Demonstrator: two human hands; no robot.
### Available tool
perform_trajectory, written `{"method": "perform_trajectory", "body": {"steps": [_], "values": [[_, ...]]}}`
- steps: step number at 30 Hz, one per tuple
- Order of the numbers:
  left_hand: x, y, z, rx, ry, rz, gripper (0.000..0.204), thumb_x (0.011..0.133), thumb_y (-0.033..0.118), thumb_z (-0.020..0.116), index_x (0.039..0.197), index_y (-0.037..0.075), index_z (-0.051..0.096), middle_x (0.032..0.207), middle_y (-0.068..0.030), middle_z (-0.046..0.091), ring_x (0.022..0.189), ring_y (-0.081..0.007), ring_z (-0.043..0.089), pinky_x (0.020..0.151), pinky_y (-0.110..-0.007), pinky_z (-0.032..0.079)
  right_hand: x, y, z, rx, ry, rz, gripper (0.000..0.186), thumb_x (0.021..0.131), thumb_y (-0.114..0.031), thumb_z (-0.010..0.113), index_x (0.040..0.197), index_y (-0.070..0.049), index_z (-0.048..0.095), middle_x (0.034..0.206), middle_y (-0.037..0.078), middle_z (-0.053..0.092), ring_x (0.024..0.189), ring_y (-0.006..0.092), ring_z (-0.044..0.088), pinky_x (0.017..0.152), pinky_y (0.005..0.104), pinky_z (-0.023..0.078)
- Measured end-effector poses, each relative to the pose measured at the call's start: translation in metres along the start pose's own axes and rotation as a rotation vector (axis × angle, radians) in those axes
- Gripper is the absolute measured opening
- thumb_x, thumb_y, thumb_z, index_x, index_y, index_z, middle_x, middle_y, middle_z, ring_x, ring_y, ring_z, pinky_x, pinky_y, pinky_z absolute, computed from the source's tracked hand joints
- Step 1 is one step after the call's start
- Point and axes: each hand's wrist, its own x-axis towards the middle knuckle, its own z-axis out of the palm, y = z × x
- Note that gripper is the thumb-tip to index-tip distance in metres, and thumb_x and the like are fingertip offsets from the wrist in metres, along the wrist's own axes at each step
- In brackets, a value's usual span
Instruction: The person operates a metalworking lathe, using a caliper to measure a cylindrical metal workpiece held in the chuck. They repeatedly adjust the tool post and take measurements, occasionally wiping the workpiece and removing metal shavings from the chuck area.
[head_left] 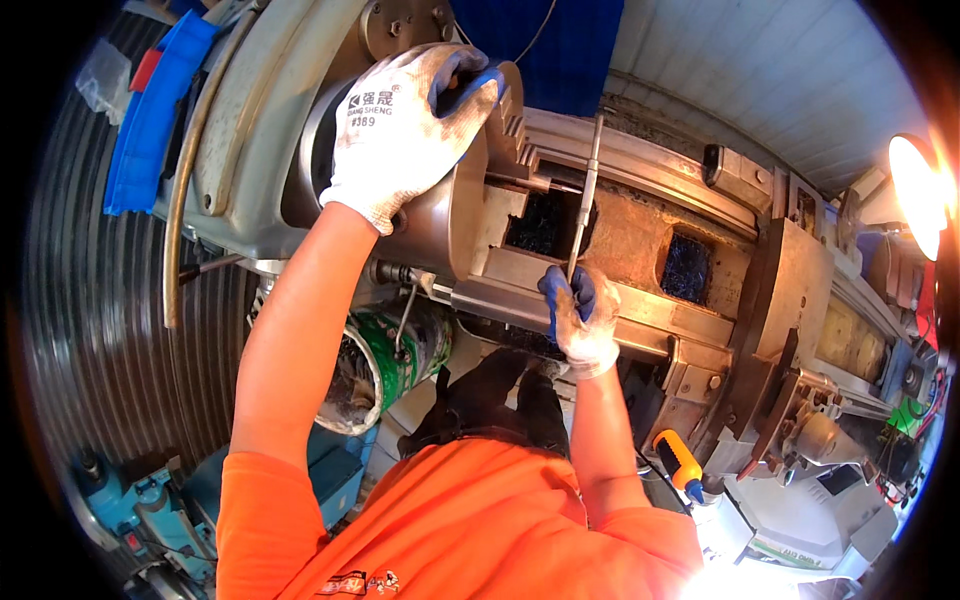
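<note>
Resting our left hand (pixel 408 128) in its white knit glove, fingers curled, on the smooth round steel lathe chuck (pixel 455 205), our right hand (pixel 580 315) pinching a thin grey metal rod (pixel 586 195) upright beside the stepped jaws, rusty lathe bed (pixel 640 235) lying behind.

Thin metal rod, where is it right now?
Head view, centre: the thin metal rod stands nearly upright across the lathe bed, lower end held by the right hand, just right of the chuck.

Rusty lathe bed (pixel 640 235) under chuck (pixel 470 200), carriage (pixel 790 300) on it.
</note>
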Motion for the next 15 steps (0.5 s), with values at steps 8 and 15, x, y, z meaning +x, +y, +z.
{"method": "perform_trajectory", "body": {"steps": [8,15], "values": [[0.000,0.004,-0.002,-0.019,-0.016,-0.031,0.039,0.091,0.046,0.066,0.110,0.012,0.072,0.106,-0.0105,0.072,0.101,-0.0316,0.067,0.090,-0.041,0.053,0.144,-0.008,-0.027,-0.334,-0.075,-0.433,0.019,0.081,-0.022,0.083,0.078,-0.008,0.069,0.058,0.001,0.054,0.049,0.0152,0.052,0.046,0.0313,0.042],[0.008,0.010,0.004,0.002,-0.012,0.005,0.042,0.090,0.048,0.067,0.111,0.012,0.071,0.109,-0.0099,0.071,0.103,-0.0313,0.066,0.091,-0.040,0.053,0.135,0.183,-0.008,-0.239,-0.281,-0.345,0.022,0.101,-0.026,0.056,0.103,-0.007,0.069,0.075,0.006,0.066,0.055,0.0155,0.058,0.047,0.0260,0.043]]}}
